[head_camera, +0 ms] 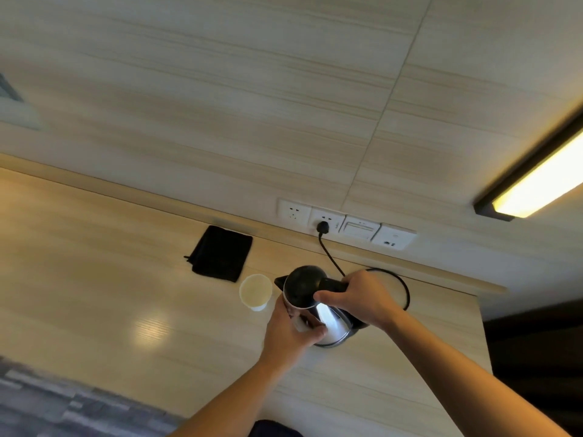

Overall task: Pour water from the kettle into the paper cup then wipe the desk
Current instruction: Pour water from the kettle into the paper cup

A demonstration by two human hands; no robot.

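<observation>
Fingers of the right hand [356, 298] wrap the black handle of the kettle [318, 307], thumb laid along its near side, a closed grip made for lifting and tipping. Just left of it, the left hand [293, 326] is cupped against the steel body, fingers curled round the near wall, most likely to steady the weight while the right hand does the work (a full kettle swings easily). The kettle sits upright or close to it, and its base looks to rest on the desk [126, 279]; I cannot tell whether it has left its stand. Its spout points left, away from the right hand and toward the cup [255, 290], which stands open-mouthed just beyond the left hand's fingertips, almost touching the spout. That closeness suits a short tilt with little carrying. No water shows in the cup, though blur makes this uncertain, so pouring seems not yet begun. Farther out, past the cup and toward the wall, a folded black cloth [220, 253] lies flat, within easy reach for the wiping step. Behind the right hand the cord [394, 279] loops on the desk and runs up to a plug in the socket strip [347, 227]; that slack could snag if the kettle is swung wide.
</observation>
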